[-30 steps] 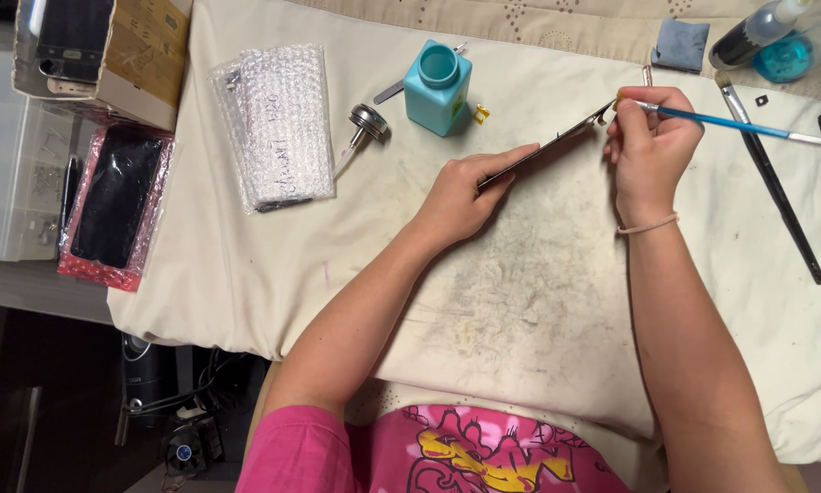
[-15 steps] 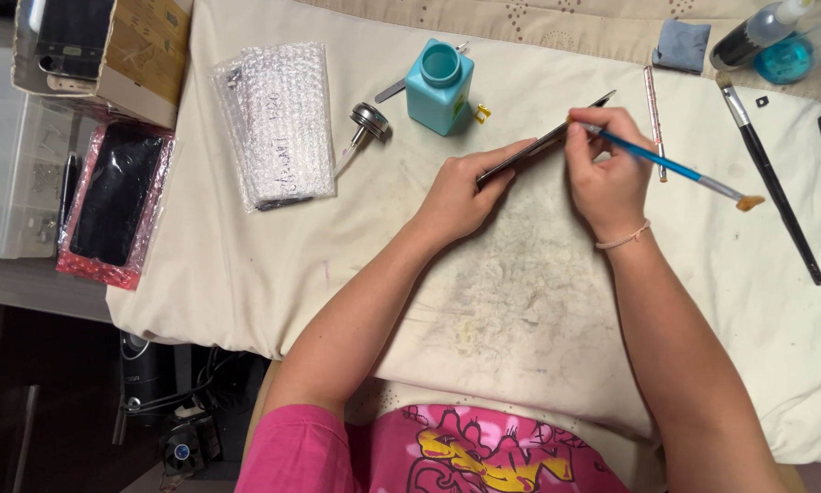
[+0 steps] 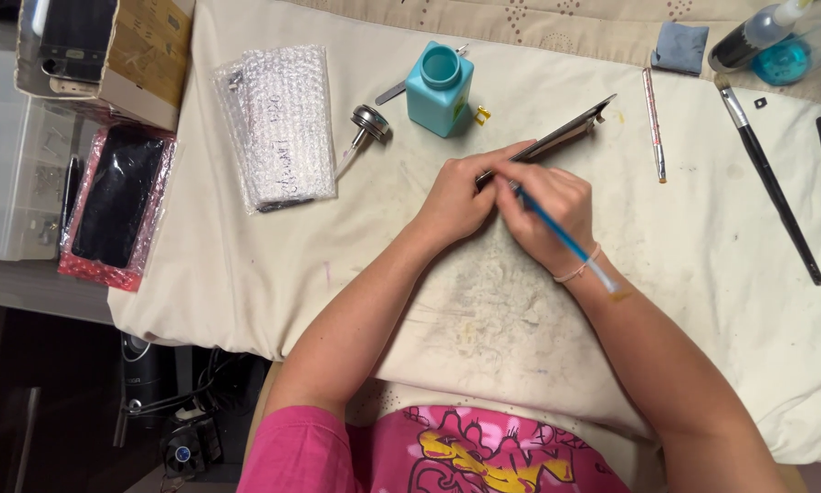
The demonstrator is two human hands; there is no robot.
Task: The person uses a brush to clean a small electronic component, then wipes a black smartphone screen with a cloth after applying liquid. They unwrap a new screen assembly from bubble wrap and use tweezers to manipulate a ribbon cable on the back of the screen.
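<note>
My left hand [image 3: 460, 196] grips the near end of a thin dark flat device [image 3: 561, 137], a phone seen edge-on, tilted up off the cream cloth. My right hand [image 3: 547, 215] sits right beside the left hand and holds a small blue-handled brush [image 3: 565, 239]. The brush tip points at the phone's edge close to my left fingers; the handle runs back over my right wrist. A teal square bottle [image 3: 439, 89] stands just beyond the hands.
A bubble-wrapped packet [image 3: 278, 128] and a metal pump cap [image 3: 369, 120] lie left of the bottle. A long black brush [image 3: 771, 183], a thin stick tool [image 3: 654, 123] and a grey cloth [image 3: 679, 47] lie at the right. A black phone in red wrap [image 3: 114, 201] lies far left.
My right hand has slid with the brush along the phone from its far end toward my left hand. The left hand and the phone have stayed in place.
</note>
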